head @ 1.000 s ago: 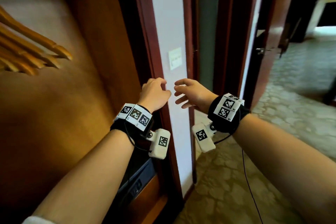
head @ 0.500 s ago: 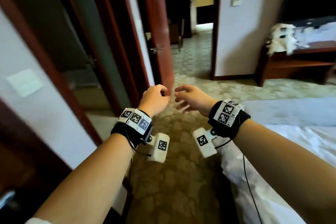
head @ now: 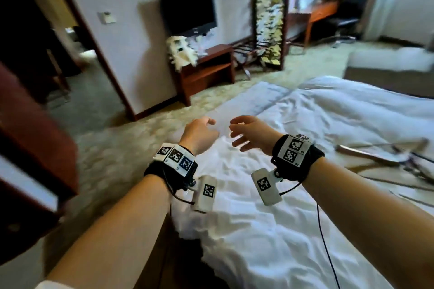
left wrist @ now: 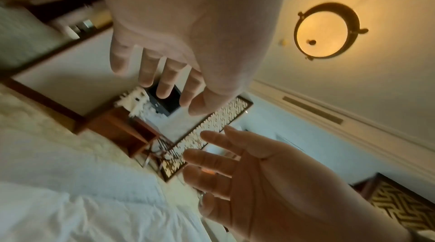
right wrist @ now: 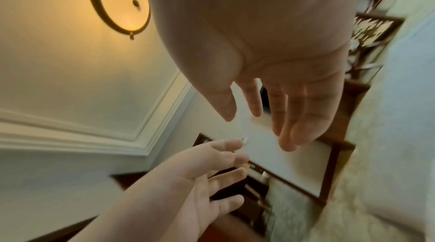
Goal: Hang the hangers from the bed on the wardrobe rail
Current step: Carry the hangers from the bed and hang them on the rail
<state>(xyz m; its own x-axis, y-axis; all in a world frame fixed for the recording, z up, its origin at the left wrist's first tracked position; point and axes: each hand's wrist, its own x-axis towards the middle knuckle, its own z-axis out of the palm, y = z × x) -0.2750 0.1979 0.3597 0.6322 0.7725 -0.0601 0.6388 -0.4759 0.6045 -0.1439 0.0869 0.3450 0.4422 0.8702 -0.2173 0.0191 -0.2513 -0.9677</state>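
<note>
The left hand and the right hand are held out side by side over the near edge of the bed, palms facing inward, close together but apart; both are empty, the left's fingers loosely bent, the right's spread and relaxed; the hangers lie in a blurred heap on the white bedding, well to the right of the right hand; a television hangs above a wooden stand across the carpet.
</note>
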